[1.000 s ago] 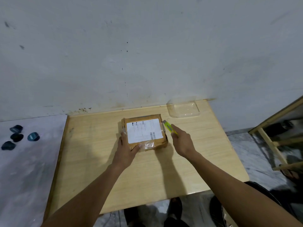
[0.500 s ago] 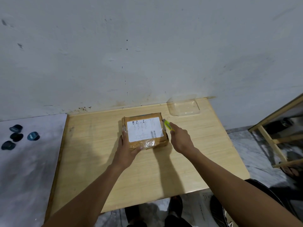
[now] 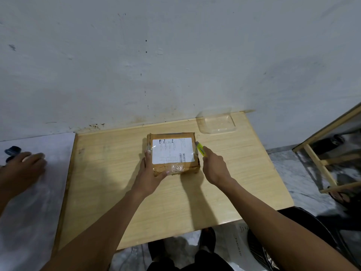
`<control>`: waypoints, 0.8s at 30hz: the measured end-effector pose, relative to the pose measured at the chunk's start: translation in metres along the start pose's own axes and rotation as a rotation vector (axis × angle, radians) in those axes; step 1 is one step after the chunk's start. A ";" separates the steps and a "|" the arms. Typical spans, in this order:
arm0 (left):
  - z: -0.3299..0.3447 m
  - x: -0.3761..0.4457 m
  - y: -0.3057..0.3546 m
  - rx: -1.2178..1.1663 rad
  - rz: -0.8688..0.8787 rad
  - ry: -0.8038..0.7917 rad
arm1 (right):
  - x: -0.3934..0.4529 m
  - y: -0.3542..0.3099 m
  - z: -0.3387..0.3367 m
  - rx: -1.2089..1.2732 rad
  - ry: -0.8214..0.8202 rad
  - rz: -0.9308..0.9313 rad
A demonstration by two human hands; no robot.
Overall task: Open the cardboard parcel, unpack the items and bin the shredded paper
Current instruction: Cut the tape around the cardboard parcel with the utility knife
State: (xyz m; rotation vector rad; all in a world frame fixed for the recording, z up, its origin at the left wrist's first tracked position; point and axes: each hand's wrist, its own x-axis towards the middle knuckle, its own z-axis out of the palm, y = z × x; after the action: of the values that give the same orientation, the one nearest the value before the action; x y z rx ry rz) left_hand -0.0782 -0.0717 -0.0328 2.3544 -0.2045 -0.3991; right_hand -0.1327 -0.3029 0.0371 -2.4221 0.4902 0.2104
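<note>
A brown cardboard parcel (image 3: 172, 152) with a white shipping label and clear tape lies on the wooden table (image 3: 109, 173), toward the back. My left hand (image 3: 149, 173) grips the parcel's left front corner, fingers along its left side and thumb on the taped front. My right hand (image 3: 214, 166) is closed around a yellow-green utility knife (image 3: 200, 148), whose tip touches the parcel's right edge. The parcel is shut, so its contents are hidden.
A clear plastic tray (image 3: 216, 122) sits at the table's back right corner. Another person's hand (image 3: 25, 167) rests on the white surface to the left, beside dark blue objects (image 3: 12, 150). A wooden frame (image 3: 322, 159) stands on the right. A black bin (image 3: 259, 249) is below the table edge.
Another person's hand has come into view on the left over the blue objects. My hands stay on the parcel, with the knife tip closer against its right edge.
</note>
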 end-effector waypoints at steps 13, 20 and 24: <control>0.013 -0.008 0.022 -0.032 -0.116 0.077 | -0.014 0.004 0.002 -0.023 -0.043 0.033; 0.013 -0.009 0.026 -0.020 -0.139 0.071 | -0.034 0.000 -0.010 0.005 -0.104 0.047; 0.017 -0.015 0.036 -0.042 -0.192 0.068 | -0.038 0.006 -0.022 0.034 -0.042 0.063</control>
State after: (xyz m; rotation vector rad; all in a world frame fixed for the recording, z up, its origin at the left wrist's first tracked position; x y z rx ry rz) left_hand -0.0988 -0.1048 -0.0160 2.3498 0.0622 -0.4096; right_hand -0.1694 -0.3094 0.0611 -2.3662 0.5470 0.2769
